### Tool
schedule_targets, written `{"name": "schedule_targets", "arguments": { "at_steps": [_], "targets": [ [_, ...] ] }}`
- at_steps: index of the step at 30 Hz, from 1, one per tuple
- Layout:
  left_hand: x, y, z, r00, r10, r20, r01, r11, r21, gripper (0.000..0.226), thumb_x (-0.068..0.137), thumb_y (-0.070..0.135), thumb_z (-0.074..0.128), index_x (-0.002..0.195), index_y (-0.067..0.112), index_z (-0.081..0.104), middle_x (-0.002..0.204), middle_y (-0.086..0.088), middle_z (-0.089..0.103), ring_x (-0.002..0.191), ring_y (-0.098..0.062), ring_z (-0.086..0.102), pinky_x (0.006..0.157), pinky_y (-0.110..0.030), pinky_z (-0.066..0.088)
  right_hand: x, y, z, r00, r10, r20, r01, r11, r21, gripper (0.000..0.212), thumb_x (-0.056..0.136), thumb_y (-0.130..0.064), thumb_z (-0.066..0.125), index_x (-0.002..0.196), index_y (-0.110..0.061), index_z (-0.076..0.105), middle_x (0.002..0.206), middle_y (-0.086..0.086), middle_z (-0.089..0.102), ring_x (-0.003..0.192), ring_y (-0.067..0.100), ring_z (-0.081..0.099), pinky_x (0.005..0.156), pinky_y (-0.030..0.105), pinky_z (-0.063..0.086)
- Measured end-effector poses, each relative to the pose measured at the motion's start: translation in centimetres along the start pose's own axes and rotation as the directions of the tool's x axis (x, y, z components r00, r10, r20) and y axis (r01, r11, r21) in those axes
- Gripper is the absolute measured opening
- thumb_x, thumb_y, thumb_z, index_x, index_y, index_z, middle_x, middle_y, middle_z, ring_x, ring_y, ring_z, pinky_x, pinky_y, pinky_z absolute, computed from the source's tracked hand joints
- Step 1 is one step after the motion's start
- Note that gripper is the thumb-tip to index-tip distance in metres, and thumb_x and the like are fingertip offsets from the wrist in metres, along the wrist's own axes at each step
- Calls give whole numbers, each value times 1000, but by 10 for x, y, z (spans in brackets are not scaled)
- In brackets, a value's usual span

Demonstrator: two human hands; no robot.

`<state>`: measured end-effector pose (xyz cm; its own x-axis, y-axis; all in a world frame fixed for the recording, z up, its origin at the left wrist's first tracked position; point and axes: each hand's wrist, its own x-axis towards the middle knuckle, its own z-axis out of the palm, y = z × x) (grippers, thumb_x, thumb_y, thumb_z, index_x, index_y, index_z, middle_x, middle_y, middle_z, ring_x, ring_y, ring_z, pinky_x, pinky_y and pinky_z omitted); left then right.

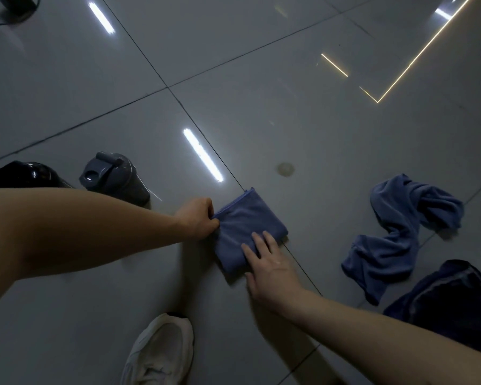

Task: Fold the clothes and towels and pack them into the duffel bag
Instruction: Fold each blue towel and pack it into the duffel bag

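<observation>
**Two hands on a folded blue towel, seen from above**

Head view, looking down at a glossy grey tiled floor [261, 107]; a folded blue towel [247, 223] lies near the middle, a compact rectangle across a dark grout line. The left hand [197, 218] pinches the towel's left edge, fingers curled around the cloth. The right hand [270, 262] lies flat on the near right corner, fingers straight and slightly spread, pressing down.

To the right, well apart, a crumpled blue towel [395, 240] lies unfolded; just beyond it, at the lower right edge, sits a dark garment [456, 298], bunched. No duffel bag is in view, so packing looks not yet begun; the step in hand seems to be squaring this fold.

Risks, as a judgement: the floor looks slick, so the towel could slide under the flat palm and the layers could shear apart; lifting by the pinched edge alone could let the fold drop open.

Room to move: a grey shaker bottle [114, 179] stands just beyond the left forearm, and a black object [25, 175] sits near it; a sweep of that arm to the left could knock the bottle over. A white shoe [161, 351] is planted below the towel. Ahead of the towel the tiles hold only a small round stain [285, 169]; that is the freest direction.
</observation>
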<state>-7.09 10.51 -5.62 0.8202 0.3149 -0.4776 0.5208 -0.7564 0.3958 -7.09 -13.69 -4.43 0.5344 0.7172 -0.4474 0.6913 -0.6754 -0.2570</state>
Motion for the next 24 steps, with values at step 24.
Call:
{"name": "schedule_targets", "arguments": {
  "at_steps": [24],
  "targets": [
    [12, 32, -3, 992, -69, 108, 61, 996, 70, 49, 71, 41, 83, 99, 18, 49, 93, -3, 57, 83, -21, 56, 65, -32, 40, -23, -23, 22, 958, -266, -105, 284, 933, 223, 57, 87, -17, 56, 142, -4, 50, 154, 18, 41, 148, 35, 29, 121, 45, 26]
  ]
}}
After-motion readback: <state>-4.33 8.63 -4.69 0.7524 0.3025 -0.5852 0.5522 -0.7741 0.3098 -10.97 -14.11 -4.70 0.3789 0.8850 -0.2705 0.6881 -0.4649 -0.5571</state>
